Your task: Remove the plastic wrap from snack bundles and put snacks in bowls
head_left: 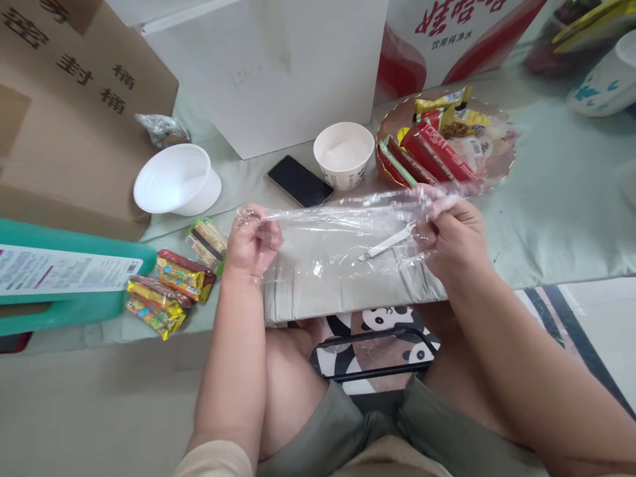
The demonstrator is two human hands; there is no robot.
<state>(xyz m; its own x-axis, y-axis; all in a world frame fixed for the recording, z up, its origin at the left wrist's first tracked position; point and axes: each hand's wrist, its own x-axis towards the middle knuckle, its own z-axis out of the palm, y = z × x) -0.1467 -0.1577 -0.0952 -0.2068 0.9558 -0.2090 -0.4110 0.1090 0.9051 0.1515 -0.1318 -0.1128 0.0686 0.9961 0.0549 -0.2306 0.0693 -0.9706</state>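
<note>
A crinkled piece of clear plastic film stretches between my two hands over the front of the table. Bunched at its left end, the film sits in the closed fingers of my left hand. My right hand pinches the other end, close to the snack bowl. Through the film shows a slim white cutter knife, slanting up to my right fingers; I cannot tell whether it lies on the cloth or is held. Behind the film lie a black phone and a white paper bowl.
A gold-rimmed bowl of wrapped snacks stands back right. On the left are a white plastic bowl, several snack packets, a teal container and a cardboard box. A white box stands behind.
</note>
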